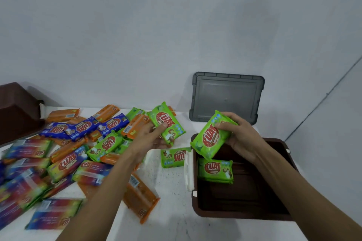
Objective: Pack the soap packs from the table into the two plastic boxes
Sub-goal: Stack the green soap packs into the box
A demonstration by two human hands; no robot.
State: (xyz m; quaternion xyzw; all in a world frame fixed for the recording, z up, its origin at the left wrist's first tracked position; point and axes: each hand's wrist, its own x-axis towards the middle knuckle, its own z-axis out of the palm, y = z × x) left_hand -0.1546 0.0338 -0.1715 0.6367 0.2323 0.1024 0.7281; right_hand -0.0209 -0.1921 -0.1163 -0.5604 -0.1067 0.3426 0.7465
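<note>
The fingers (228, 117) of the right hand (242, 137) are curled round a green soap pack (210, 139), which is held tilted over the open brown box (241, 216). Directly below these fingers, packed green soap (215, 170) is seen on the box floor, most of which is bare. A second green pack (167, 123) is pinched between thumb and fingers of the left hand (150, 136), above the table (172, 191). Just below and between the two sets of fingers, a loose green pack (174, 157) is left lying. Left of the left fingers, a large mixed pile (68, 154) remains unpacked. The second box (17, 107) is seen far to the left; its inside cannot be seen. The task is judged barely begun.
</note>
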